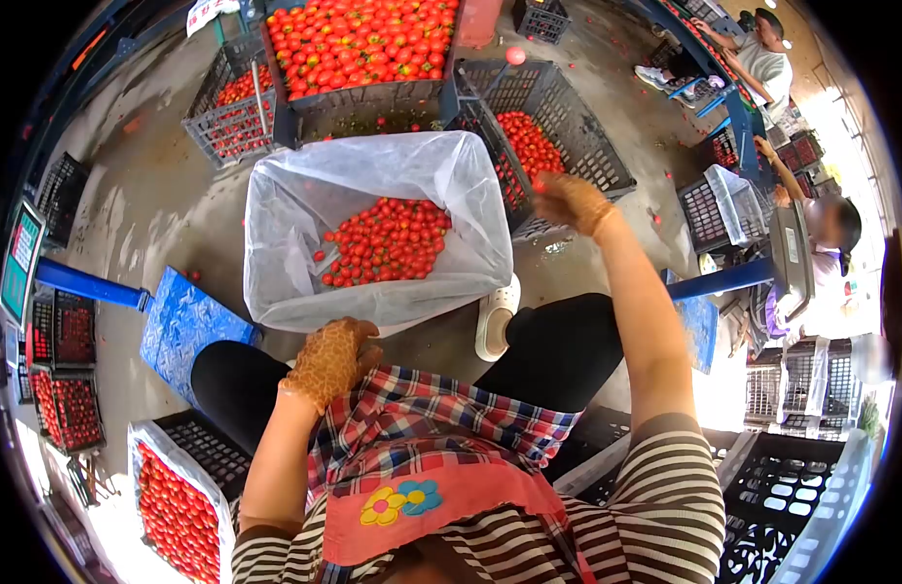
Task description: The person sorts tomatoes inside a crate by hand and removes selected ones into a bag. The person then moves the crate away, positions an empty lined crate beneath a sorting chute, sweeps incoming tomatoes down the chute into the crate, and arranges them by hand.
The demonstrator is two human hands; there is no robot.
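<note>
In front of my knees stands a crate lined with clear plastic (378, 156), with a heap of small red tomatoes (388, 243) at its bottom. My left hand (334, 362), in a tan patterned glove, rests at my lap by the liner's near edge; its fingers are loosely bent and apart, holding nothing visible. Over the near side of a dark slatted crate (592, 117) to the right, my gloved right hand (573, 202) has its fingers curled in. A small red tomato (540, 183) shows at its fingertips. More tomatoes (529, 146) lie inside that crate.
A sloping tray full of tomatoes (363, 44) stands beyond the lined crate. A grey crate (227, 131) is at its left. Blue-covered panels (193, 326) flank my legs. Two people work at the right, near stacked crates (796, 380). A filled lined crate (174, 506) sits behind left.
</note>
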